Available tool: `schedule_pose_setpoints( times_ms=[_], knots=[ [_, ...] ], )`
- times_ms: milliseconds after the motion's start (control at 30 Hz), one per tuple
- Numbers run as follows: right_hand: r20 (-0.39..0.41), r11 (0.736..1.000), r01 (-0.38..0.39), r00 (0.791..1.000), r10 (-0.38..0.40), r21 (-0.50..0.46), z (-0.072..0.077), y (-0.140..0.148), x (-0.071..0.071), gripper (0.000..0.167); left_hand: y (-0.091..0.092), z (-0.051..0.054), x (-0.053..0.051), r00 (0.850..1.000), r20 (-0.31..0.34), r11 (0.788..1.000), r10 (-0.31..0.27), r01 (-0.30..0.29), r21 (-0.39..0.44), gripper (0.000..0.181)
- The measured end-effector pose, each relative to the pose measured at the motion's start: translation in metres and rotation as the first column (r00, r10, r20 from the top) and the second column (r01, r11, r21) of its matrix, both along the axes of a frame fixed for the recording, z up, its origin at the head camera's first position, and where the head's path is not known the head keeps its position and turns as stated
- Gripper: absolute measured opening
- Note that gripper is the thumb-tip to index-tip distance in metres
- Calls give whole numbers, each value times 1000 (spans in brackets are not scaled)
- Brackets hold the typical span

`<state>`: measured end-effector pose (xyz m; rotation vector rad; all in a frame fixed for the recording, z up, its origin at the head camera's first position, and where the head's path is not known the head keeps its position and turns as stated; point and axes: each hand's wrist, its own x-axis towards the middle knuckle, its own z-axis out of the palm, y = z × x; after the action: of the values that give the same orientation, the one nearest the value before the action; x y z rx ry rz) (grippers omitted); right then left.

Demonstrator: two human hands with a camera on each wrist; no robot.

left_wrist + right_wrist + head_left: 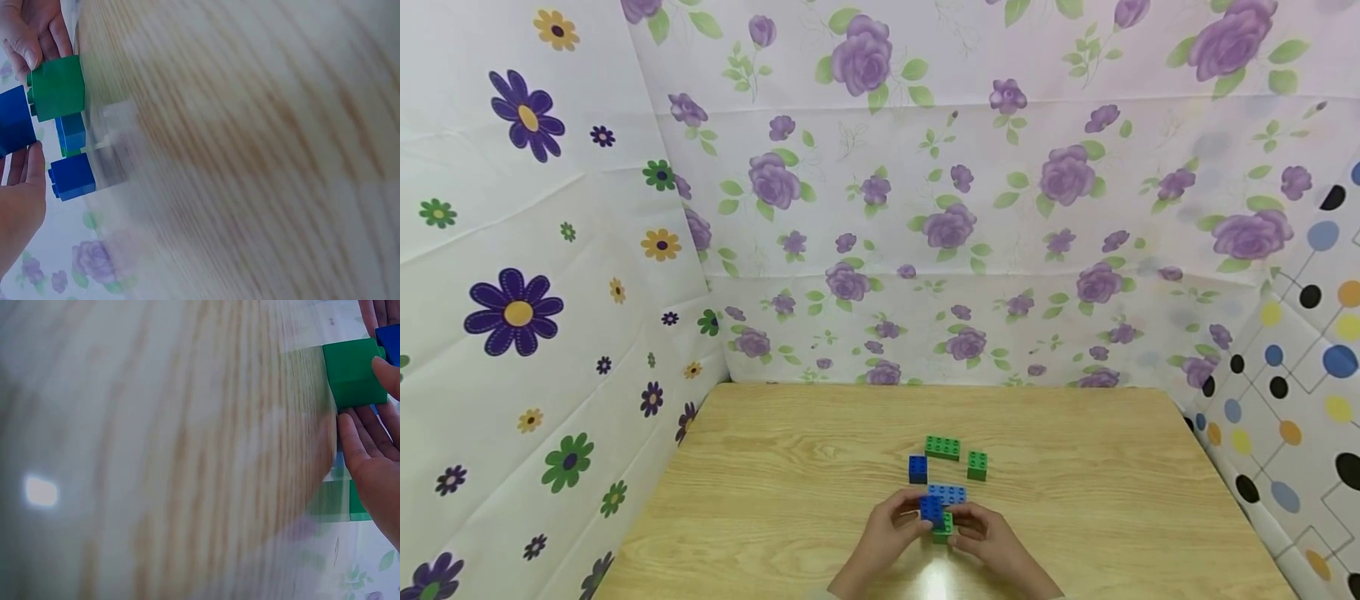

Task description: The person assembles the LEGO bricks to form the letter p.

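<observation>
The left hand [889,533] pinches a blue brick [931,510] between thumb and fingers, above the left part of a green brick [943,537]. At the green brick's right side is the right hand [996,546], thumb and fingers holding it. In the left wrist view the blue brick [17,122] is tilted beside the studs of the green brick [59,89]; whether they touch is unclear. The right wrist view shows the right thumb on the green brick [355,372], with the fingers by its lower edge.
Just behind the hands lies a light blue brick [947,494]. Farther back on the wooden table [775,475] are a small dark blue brick [918,469], a long green brick [942,447] and a small green brick [977,466]. Patterned cloths [865,208] surround the table.
</observation>
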<state>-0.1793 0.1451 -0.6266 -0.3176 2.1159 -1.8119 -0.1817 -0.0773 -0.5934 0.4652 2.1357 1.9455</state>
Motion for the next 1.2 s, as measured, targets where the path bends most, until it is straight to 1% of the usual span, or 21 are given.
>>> schedule_pose_setpoints(
  times_ms=[200,300,367,533,833,900,1033,1133,1200],
  knots=[
    [-5,1000,2,1000,-2,1,-2,0,-1,49,4,0,0,1000,21,1000,-11,11,2,39],
    [-7,1000,5,1000,-5,8,-3,0,-1,49,4,-2,0,1000,18,1000,-17,17,0,39],
    [-9,1000,6,1000,-6,9,-2,0,-1,50,5,-2,0,1000,4,1000,-26,26,1,38],
    [-16,1000,5,1000,-5,5,-1,-1,0,52,5,-2,2,999,-17,999,-40,41,12,38],
    [-13,1000,6,1000,-6,4,-2,-1,0,52,6,-1,2,999,-14,999,-45,44,-26,38],
    [-9,1000,8,1000,-8,2,-2,-1,0,52,6,-2,1,999,-29,998,-46,45,-48,38],
    [-3,1000,9,1000,-9,-2,-1,-1,1,52,6,-2,0,995,-82,994,-51,42,-102,37],
    [-4,1000,8,1000,-8,-3,-1,-1,0,51,7,-4,-2,989,-133,988,-61,41,-148,35],
    [-6,1000,10,1000,-10,1,-2,-1,0,51,7,-5,-3,983,-170,983,-73,42,-178,35]
  ],
)
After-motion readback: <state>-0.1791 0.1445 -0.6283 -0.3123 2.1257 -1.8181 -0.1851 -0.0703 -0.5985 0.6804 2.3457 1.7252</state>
